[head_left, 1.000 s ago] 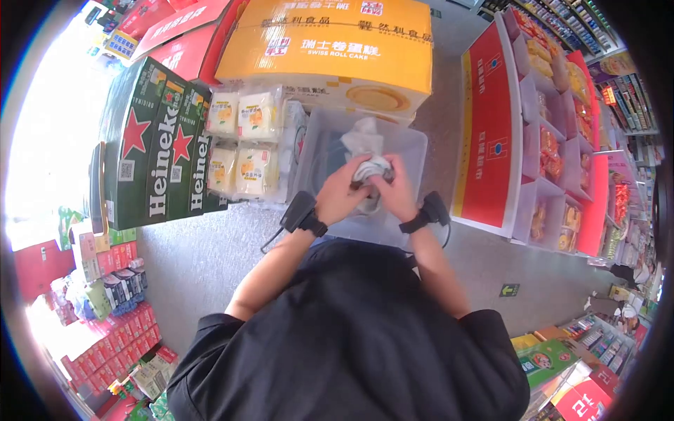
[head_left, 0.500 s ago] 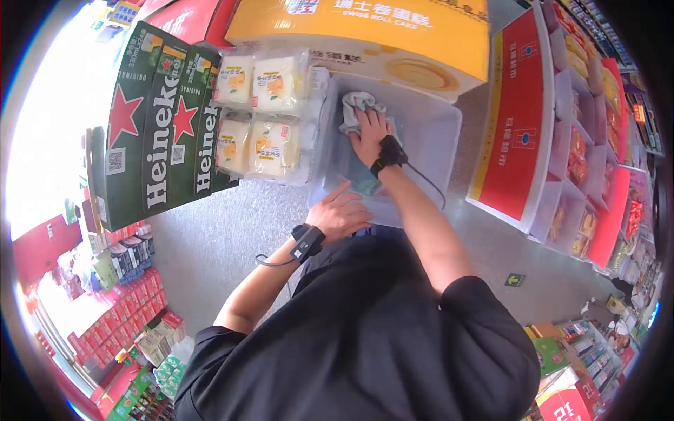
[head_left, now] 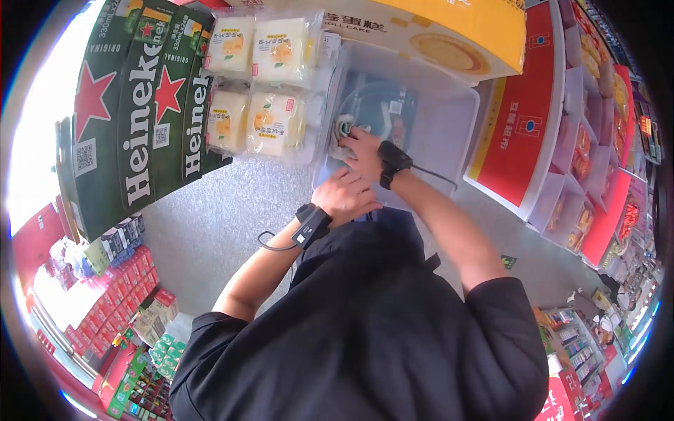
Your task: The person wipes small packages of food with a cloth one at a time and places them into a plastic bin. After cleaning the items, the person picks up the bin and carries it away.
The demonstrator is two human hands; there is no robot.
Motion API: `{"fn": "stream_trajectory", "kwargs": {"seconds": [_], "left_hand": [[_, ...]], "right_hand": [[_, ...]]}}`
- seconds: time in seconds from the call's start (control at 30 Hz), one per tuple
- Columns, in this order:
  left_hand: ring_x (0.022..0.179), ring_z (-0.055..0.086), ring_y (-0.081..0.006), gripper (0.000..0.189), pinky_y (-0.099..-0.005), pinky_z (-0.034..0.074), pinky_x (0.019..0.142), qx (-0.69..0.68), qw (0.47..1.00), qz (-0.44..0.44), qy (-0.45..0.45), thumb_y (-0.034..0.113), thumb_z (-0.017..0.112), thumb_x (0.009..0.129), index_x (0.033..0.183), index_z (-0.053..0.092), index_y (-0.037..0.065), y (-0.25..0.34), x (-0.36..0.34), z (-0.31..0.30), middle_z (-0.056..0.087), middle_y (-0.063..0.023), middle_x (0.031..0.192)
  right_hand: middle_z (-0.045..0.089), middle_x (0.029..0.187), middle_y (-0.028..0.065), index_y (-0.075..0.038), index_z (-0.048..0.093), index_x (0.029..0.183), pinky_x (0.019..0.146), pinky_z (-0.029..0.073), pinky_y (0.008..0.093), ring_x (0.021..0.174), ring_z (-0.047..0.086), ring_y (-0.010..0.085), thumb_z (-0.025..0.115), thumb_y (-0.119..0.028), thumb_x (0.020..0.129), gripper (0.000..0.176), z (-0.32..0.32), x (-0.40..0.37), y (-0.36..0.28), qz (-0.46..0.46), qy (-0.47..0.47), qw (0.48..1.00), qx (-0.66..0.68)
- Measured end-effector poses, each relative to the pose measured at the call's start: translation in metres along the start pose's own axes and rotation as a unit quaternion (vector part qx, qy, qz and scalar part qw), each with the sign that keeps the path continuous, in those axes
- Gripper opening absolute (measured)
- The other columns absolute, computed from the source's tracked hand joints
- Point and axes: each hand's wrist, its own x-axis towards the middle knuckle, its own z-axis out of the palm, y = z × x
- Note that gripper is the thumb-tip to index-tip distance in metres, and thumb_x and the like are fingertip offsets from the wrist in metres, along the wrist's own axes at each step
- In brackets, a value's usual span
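A clear plastic bin [head_left: 449, 126] stands on the floor in front of me. My right hand [head_left: 361, 149] is inside it, pressing a grey-white cloth [head_left: 342, 133] against the bin's left inner wall. My left hand [head_left: 345, 196] grips the bin's near rim, fingers curled over the edge. Both wrists carry black bands with a cable. Dark packaged items [head_left: 382, 109] lie at the bin's bottom.
Wrapped cake packs [head_left: 260, 84] sit stacked left of the bin, next to green Heineken cartons [head_left: 133, 119]. A yellow Swiss roll cake box [head_left: 463, 35] lies behind the bin. A red display shelf [head_left: 526, 126] with snacks stands to the right. Grey floor [head_left: 203, 224] lies to my left.
My right hand has dragged the cloth from the bin's far corner toward the near left wall. The left hand has stayed on the rim. The view has tilted closer.
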Motion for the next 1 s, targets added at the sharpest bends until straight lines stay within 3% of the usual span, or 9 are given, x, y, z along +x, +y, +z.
{"fn": "stream_trajectory", "kwargs": {"seconds": [0.1, 0.2, 0.4, 0.43, 0.53, 0.67, 0.83, 0.93, 1.0], "left_hand": [[0.076, 0.058, -0.0185, 0.029, -0.0332, 0.046, 0.071, 0.006, 0.999, 0.003, 0.032, 0.037, 0.075, 0.081, 0.072, 0.061, 0.014, 0.0, 0.002, -0.002, 0.054, 0.0001, 0.075], [0.075, 0.057, -0.0186, 0.03, -0.0323, 0.046, 0.066, 0.016, 0.999, -0.005, 0.032, 0.037, 0.075, 0.081, 0.07, 0.06, 0.014, 0.004, 0.001, -0.007, 0.052, -0.0002, 0.074], [0.074, 0.057, -0.0164, 0.032, -0.031, 0.046, 0.063, 0.061, 0.998, 0.018, 0.012, 0.039, 0.074, 0.081, 0.069, 0.057, 0.014, 0.002, -0.005, 0.0, 0.053, 0.0008, 0.076], [0.074, 0.057, -0.0159, 0.031, -0.0309, 0.045, 0.062, 0.071, 0.997, 0.027, 0.01, 0.039, 0.073, 0.081, 0.07, 0.057, 0.014, 0.001, -0.003, 0.001, 0.053, 0.001, 0.076], [0.075, 0.057, -0.0147, 0.03, -0.0304, 0.046, 0.062, 0.104, 0.994, 0.041, -0.005, 0.041, 0.07, 0.083, 0.074, 0.057, 0.015, 0.0, -0.004, 0.004, 0.054, 0.0016, 0.078], [0.078, 0.058, -0.0145, 0.029, -0.0301, 0.048, 0.064, 0.123, 0.991, 0.039, -0.037, 0.042, 0.065, 0.087, 0.08, 0.057, 0.015, 0.002, -0.006, 0.008, 0.056, 0.0021, 0.082], [0.081, 0.06, -0.0164, 0.028, -0.0304, 0.05, 0.067, 0.12, 0.989, 0.005, -0.081, 0.043, 0.061, 0.089, 0.085, 0.058, 0.015, 0.007, -0.005, 0.004, 0.058, 0.0005, 0.086], [0.083, 0.061, -0.0178, 0.03, -0.0318, 0.05, 0.068, 0.106, 0.988, -0.021, -0.112, 0.045, 0.06, 0.09, 0.085, 0.059, 0.015, 0.005, -0.005, 0.006, 0.057, -0.0009, 0.087], [0.085, 0.061, -0.0188, 0.031, -0.0329, 0.051, 0.069, 0.097, 0.987, -0.036, -0.124, 0.046, 0.06, 0.09, 0.085, 0.059, 0.016, 0.01, -0.005, 0.005, 0.057, -0.0017, 0.087]], "right_hand": [[0.06, 0.106, 0.0141, -0.011, 0.07, 0.11, 0.083, 0.053, 0.0441, 0.095, 0.064, 0.0354, 0.066, -0.014, 0.079, 0.031, 0.002, -0.011, 0.019, -0.035, -0.065, 0.997, 0.011], [0.061, 0.109, 0.015, -0.012, 0.071, 0.108, 0.082, 0.053, 0.0438, 0.098, 0.064, 0.0359, 0.065, -0.011, 0.078, 0.03, -0.037, -0.016, 0.002, -0.024, -0.217, 0.975, -0.035], [0.06, 0.107, 0.016, -0.01, 0.068, 0.116, 0.083, 0.053, 0.0413, 0.096, 0.063, 0.0362, 0.061, -0.006, 0.079, 0.038, 0.008, 0.02, -0.006, 0.062, 0.196, 0.977, 0.062], [0.059, 0.107, 0.0163, -0.01, 0.066, 0.122, 0.083, 0.053, 0.0413, 0.095, 0.062, 0.037, 0.061, -0.006, 0.079, 0.044, 0.016, 0.019, -0.011, 0.099, 0.189, 0.975, 0.061], [0.057, 0.109, 0.016, -0.011, 0.064, 0.126, 0.084, 0.052, 0.0416, 0.096, 0.061, 0.0364, 0.061, -0.006, 0.08, 0.047, 0.023, 0.004, -0.008, 0.123, 0.1, 0.985, 0.066], [0.057, 0.11, 0.0134, -0.011, 0.071, 0.114, 0.087, 0.05, 0.039, 0.101, 0.06, 0.0331, 0.063, -0.007, 0.078, 0.037, 0.011, -0.02, 0.012, -0.065, -0.104, 0.99, 0.062], [0.06, 0.111, 0.0167, -0.009, 0.071, 0.109, 0.092, 0.049, 0.0425, 0.108, 0.058, 0.0352, 0.06, 0.0, 0.077, 0.035, -0.032, -0.027, 0.021, 0.042, -0.298, 0.95, -0.087], [0.059, 0.116, 0.0159, -0.009, 0.067, 0.117, 0.096, 0.049, 0.0431, 0.111, 0.056, 0.0358, 0.059, 0.004, 0.076, 0.044, -0.057, -0.012, 0.033, -0.017, 0.03, 0.973, -0.228], [0.056, 0.123, 0.0137, -0.011, 0.063, 0.124, 0.098, 0.049, 0.0428, 0.116, 0.054, 0.0348, 0.06, 0.004, 0.075, 0.051, -0.071, 0.021, 0.012, 0.025, 0.176, 0.966, -0.185]]}}
